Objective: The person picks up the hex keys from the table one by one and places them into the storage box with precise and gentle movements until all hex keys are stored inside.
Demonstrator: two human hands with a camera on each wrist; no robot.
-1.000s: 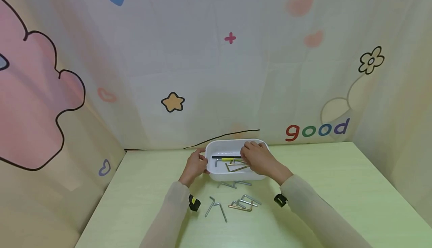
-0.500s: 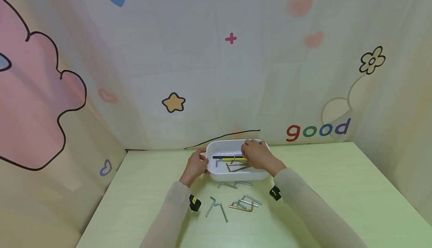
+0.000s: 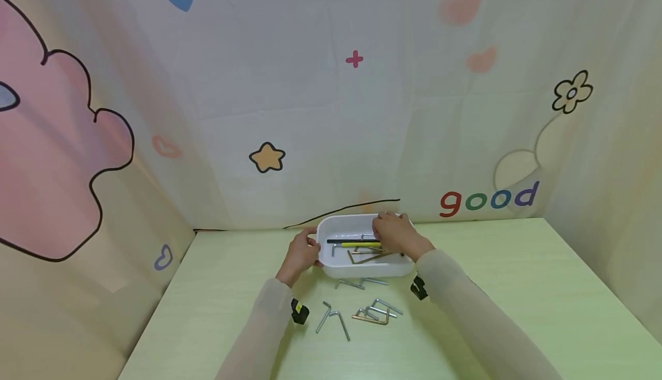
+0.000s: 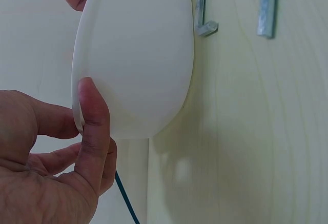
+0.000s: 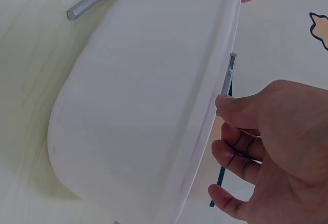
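A white plastic tray [image 3: 343,271] stands at the back of the table. At its left end my left hand [image 3: 299,256] pinches the rim; the left wrist view shows the thumb [image 4: 95,111] against the outer wall. Over the tray's right half, my right hand [image 3: 397,237] pinches a silver hex key [image 5: 229,75] between thumb and fingers. Inside the tray lie a black rod [image 3: 341,241], a hex key with a yellow sleeve [image 3: 357,245] and several brass-coloured hex keys [image 3: 372,258]. My right hand hides part of them.
On the table before the tray lie two silver hex keys [image 3: 373,280], two more at the left [image 3: 340,325], and a small pile with a brass-coloured hex key [image 3: 370,319]. A printed curtain [image 3: 320,110] hangs right behind the tray.
My right wrist and forearm have swung left and inward, uncovering more of the yellow sleeve and showing the silver hex key at the fingertips. My left hand keeps its hold on the rim.
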